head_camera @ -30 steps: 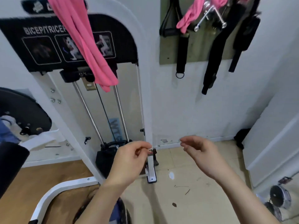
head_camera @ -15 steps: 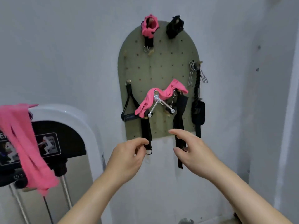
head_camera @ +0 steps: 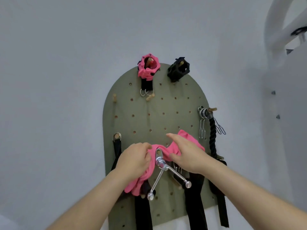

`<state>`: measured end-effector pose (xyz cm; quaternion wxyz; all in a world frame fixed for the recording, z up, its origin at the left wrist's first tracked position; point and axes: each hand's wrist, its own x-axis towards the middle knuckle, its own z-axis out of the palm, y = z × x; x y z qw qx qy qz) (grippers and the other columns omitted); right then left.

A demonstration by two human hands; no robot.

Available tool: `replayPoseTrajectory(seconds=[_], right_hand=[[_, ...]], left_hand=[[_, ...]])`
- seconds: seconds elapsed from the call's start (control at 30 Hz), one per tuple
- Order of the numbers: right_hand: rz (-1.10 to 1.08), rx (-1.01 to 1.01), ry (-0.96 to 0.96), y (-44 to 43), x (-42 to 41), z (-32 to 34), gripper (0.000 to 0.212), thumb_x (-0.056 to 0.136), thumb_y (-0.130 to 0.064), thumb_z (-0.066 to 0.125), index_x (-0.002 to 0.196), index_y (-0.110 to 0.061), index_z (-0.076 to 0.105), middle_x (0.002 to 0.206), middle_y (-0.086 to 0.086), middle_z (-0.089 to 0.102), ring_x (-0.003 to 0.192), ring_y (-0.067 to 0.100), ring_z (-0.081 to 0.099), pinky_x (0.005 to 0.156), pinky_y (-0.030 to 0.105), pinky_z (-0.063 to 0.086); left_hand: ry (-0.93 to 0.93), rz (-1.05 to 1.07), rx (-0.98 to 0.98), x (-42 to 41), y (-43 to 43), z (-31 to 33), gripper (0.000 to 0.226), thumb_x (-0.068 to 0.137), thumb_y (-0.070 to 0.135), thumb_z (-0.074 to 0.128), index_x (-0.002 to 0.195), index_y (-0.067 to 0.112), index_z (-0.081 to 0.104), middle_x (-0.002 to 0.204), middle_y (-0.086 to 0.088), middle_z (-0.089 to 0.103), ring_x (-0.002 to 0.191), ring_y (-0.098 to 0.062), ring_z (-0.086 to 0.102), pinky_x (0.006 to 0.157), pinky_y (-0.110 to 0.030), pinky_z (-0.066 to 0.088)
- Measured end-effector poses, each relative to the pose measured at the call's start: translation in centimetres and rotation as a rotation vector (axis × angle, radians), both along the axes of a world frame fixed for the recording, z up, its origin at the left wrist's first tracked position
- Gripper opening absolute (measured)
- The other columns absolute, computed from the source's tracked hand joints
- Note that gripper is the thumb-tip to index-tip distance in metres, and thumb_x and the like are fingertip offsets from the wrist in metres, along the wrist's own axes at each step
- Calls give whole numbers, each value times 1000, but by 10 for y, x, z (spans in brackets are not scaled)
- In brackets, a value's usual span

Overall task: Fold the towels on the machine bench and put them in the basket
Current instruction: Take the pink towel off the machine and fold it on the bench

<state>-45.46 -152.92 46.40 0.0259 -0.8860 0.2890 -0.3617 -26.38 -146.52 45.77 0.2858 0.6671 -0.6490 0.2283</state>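
A pink towel [head_camera: 163,151] hangs draped over pegs on an olive-green pegboard [head_camera: 149,117] on the wall. My left hand [head_camera: 134,161] is closed on the towel's left part, bunching the cloth. My right hand [head_camera: 184,154] lies on the towel's right part, thumb under the cloth and forefinger stretched out over it. A pink tail of the towel [head_camera: 132,188] hangs below my left wrist. No basket or bench is in view.
A chrome V-shaped cable handle [head_camera: 163,171] hangs in front of the towel between my hands. Black straps [head_camera: 196,200], a black rope [head_camera: 212,138], metal clips [head_camera: 203,125], a pink collar [head_camera: 148,67] and a black collar [head_camera: 178,69] hang on the board. White machine frame [head_camera: 279,22] at upper right.
The view rose from the floor and weight machine to the pegboard. Both hands, empty before, reached up and now take hold of the pink towel on the board.
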Motion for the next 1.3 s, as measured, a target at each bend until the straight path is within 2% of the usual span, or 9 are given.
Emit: replayPoseTrajectory(seconds=[0.17,0.33,0.53,0.7,0.77,0.93,1.03,1.17,1.3], right_hand=[[-82,140,74,-90,60,-1,54,99,-38,41,150,-24,28,157,-4,28,147,19,15,118,48,18],[-65,323,80,-140,91,-18,50,100,-33,36,148,-17,33,145,8,48,116,19,53,98,34,40],[-104,243,28,-162,82,-10,20,91,-28,58,89,-17,74,79,5,72,75,24,66,69,34,52],[469,701,-257,-144,44,27,19,84,-26,70,86,-9,76,91,16,74,85,30,68,87,43,53],[671,793,-194,-127,36,26,31,78,-33,74,91,-4,75,100,23,71,89,34,66,90,47,51],[858,786,-45,-88,37,0,39,95,-31,55,88,7,63,54,1,43,41,7,33,37,17,25],[952,835,58,-72,51,-29,34,97,-25,53,82,6,57,54,0,36,38,5,29,35,14,22],[1082,865,255,-36,73,-65,13,89,-16,65,76,-13,67,62,4,55,49,7,45,41,15,32],[1175,853,479,15,85,-92,6,83,-10,73,88,-10,69,74,8,62,55,9,55,50,18,45]], left_hand=[[432,33,36,34,-86,4,33,96,22,44,125,18,59,128,-1,62,118,-20,56,99,-32,43],[473,88,151,50,-134,-27,37,95,39,50,122,16,56,117,-4,65,109,-25,60,91,-35,47],[700,-30,-58,50,-125,-25,20,98,28,51,86,22,66,86,2,69,85,-20,64,78,-34,50],[1110,-439,-194,16,-72,15,24,100,22,48,101,11,69,90,-6,74,79,-15,68,74,-27,55],[1080,-453,-157,7,-41,25,24,97,22,50,99,8,69,85,-5,72,72,-11,64,65,-21,54],[619,33,-99,-1,11,-1,14,95,18,55,98,29,63,93,2,69,78,-8,62,73,-26,49],[499,99,-376,-27,40,-39,18,91,16,58,91,33,66,97,10,65,86,-5,59,68,-15,49],[447,260,-204,-48,84,-97,18,81,41,66,99,38,68,97,16,66,93,-10,62,77,-25,51],[689,402,-349,-65,140,-138,15,77,20,81,85,32,75,84,10,72,80,-8,67,74,-23,53]])
